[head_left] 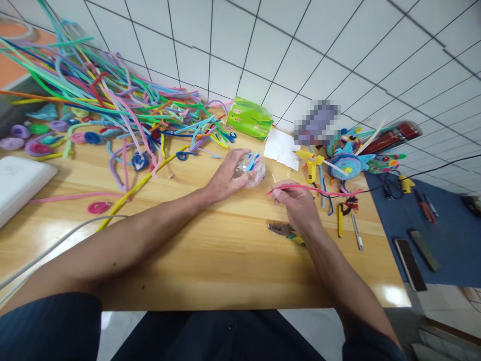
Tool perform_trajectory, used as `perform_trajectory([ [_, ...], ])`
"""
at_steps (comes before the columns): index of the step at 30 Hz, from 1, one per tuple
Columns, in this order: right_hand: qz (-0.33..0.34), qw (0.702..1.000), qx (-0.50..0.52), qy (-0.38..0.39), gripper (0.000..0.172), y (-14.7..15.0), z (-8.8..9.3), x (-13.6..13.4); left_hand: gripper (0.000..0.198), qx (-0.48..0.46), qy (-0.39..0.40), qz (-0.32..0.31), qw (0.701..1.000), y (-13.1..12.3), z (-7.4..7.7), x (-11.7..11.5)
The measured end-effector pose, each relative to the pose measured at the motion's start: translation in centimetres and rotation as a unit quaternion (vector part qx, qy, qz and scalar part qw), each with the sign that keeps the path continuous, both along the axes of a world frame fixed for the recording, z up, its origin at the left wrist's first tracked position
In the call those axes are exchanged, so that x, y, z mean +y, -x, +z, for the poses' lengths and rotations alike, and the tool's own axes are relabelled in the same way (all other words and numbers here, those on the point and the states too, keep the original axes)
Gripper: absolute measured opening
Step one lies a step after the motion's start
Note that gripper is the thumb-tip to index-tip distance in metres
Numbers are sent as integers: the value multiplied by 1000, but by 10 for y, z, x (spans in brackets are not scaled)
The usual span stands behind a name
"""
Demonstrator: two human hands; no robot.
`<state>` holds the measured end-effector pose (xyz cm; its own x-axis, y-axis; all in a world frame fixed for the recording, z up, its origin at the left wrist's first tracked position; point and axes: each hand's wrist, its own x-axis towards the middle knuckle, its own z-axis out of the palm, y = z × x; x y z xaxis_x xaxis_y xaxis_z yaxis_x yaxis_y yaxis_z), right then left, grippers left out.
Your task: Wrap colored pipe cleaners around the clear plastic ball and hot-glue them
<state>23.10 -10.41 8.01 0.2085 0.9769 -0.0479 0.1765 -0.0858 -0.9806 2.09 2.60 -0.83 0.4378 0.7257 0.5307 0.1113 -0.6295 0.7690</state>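
My left hand (pixel 229 178) is wrapped round a small clear container (pixel 256 173) with pink and blue bits showing in it, low over the wooden table. What exactly the container is, I cannot make out. Between thumb and fingers of my right hand (pixel 295 200) runs a pink pipe cleaner (pixel 330 192), its short end pointing left and its long end trailing right. Just below that hand lie pliers (pixel 281 229) with green and yellow handles, partly hidden by the wrist. A yellow glue gun (pixel 311 163) lies behind the right hand, near a white paper (pixel 283 149).
Many coloured pipe cleaners (pixel 124 100) are heaped at the back left, with coiled pieces around them. A green packet (pixel 250 119) leans by the tiled wall. A white box (pixel 22 185) sits left. Right are a blue coiled fish shape (pixel 347 164), a yellow cutter (pixel 340 220) and a pen (pixel 356 233).
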Motion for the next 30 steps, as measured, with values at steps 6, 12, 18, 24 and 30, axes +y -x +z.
perform_trajectory([
  [6,42,999,-29,8,28,1,6,24,60,-7,-2,3,1000,1,1,-2],
  [12,76,996,-30,21,22,5,9,29,62,0,-4,-1,1000,3,0,-2],
  [18,59,998,-25,14,22,2,15,31,64,-5,5,-7,1000,3,-2,-2],
  [24,65,996,-26,50,33,-5,16,29,64,-18,3,-20,1000,1,-1,-2],
  [30,82,981,-54,167,45,-23,6,19,67,-12,17,-25,999,-2,-3,0],
])
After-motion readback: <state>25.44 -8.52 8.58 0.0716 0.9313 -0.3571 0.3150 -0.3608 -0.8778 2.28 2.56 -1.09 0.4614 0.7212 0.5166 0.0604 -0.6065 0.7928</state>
